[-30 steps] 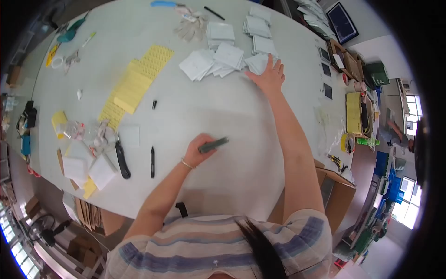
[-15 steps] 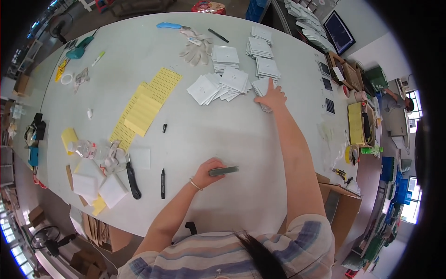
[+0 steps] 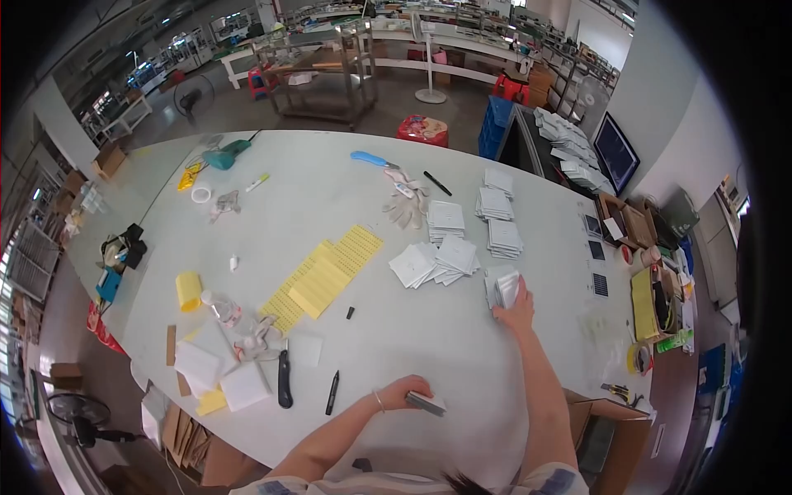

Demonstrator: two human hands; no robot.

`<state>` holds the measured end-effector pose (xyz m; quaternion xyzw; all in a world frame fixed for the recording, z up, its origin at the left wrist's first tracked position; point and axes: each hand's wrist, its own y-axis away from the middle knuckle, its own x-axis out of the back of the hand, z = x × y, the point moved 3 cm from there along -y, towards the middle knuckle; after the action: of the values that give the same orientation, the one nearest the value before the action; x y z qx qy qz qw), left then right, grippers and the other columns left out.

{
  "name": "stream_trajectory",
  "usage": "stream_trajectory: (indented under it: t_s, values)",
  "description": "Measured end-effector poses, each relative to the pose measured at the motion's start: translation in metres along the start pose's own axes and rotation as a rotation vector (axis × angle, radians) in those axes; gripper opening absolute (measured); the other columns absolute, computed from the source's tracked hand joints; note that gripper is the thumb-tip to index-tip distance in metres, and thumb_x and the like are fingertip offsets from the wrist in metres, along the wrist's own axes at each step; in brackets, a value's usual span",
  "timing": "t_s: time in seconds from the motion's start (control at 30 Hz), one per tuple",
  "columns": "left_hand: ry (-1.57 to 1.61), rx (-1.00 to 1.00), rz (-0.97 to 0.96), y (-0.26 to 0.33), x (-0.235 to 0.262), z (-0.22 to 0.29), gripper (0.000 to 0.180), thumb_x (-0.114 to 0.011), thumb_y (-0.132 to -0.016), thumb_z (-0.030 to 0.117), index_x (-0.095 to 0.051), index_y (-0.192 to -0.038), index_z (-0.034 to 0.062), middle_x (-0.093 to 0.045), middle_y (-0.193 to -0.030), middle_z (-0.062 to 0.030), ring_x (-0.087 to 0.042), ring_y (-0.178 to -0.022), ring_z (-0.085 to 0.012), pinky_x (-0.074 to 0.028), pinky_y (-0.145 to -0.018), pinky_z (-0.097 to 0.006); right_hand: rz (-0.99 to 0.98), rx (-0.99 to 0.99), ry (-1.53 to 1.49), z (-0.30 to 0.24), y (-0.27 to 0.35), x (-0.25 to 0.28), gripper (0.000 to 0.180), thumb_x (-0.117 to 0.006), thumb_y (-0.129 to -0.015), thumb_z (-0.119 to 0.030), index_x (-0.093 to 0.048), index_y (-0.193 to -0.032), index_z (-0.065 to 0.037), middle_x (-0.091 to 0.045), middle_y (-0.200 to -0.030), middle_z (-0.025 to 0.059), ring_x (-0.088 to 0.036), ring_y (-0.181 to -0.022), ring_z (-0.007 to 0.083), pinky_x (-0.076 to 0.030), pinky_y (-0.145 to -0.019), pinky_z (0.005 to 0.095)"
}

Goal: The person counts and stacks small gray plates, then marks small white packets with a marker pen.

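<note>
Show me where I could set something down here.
Bare table lies between the black cap and the right hand, and between the blue-handled tool and yellow sheets. It's crowded around the white pads and bottle, and among the white packets.

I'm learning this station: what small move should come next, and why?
Perhaps raise the right hand with its white packets: they sit between thumb and fingers, while the left hand is occupied with a thin stack.

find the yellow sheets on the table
In the head view, the yellow sheets lie left of centre on the table, beyond the left hand, between the clear bottle to their left and the white packets to their right.
</note>
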<state>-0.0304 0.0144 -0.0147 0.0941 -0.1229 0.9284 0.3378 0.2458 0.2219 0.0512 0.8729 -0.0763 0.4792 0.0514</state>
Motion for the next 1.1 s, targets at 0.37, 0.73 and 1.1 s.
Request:
stream_trajectory:
  t_s: [0.37, 0.73, 1.1]
  values:
    - [-0.225, 0.084, 0.443, 0.005, -0.003, -0.001, 0.108, -0.085, -0.06, 0.022, -0.019, -0.144, 0.0056, -0.03, -0.143, -0.0167, -0.03, -0.132, -0.0353, -0.031, -0.108, -0.042, -1.001, 0.195, -0.426, -0.036, 0.193, -0.065, 0.088, -0.077, -0.066, -0.035, -0.038, -0.138, -0.003, -0.049, -0.129, 0.021, -0.049, -0.119, 0.0313, -0.038, -0.1, 0.0349]
    - [0.085, 0.111, 0.151, -0.013, -0.003, -0.017, 0.086, -0.076, -0.065, 0.007, -0.034, -0.14, 0.0122, -0.054, -0.117, -0.0057, -0.054, -0.104, -0.0165, -0.046, -0.093, -0.033, -0.891, 0.0, -0.69, 0.0, 0.185, -0.09, 0.055, -0.067, -0.083, -0.035, -0.054, -0.127, -0.005, -0.064, -0.102, 0.0053, -0.058, -0.093, 0.0146, -0.046, -0.084, 0.0288]
    - [0.31, 0.203, 0.295, -0.021, 0.0, -0.015, 0.083, -0.064, -0.063, 0.001, -0.033, -0.14, 0.009, -0.033, -0.146, -0.013, -0.028, -0.137, -0.0267, -0.024, -0.111, -0.035, 0.158, -0.155, -1.285, -0.017, 0.253, -0.123, 0.053, -0.037, -0.095, -0.047, -0.053, -0.117, -0.001, -0.054, -0.122, 0.01, -0.049, -0.115, 0.0207, -0.035, -0.099, 0.0341]
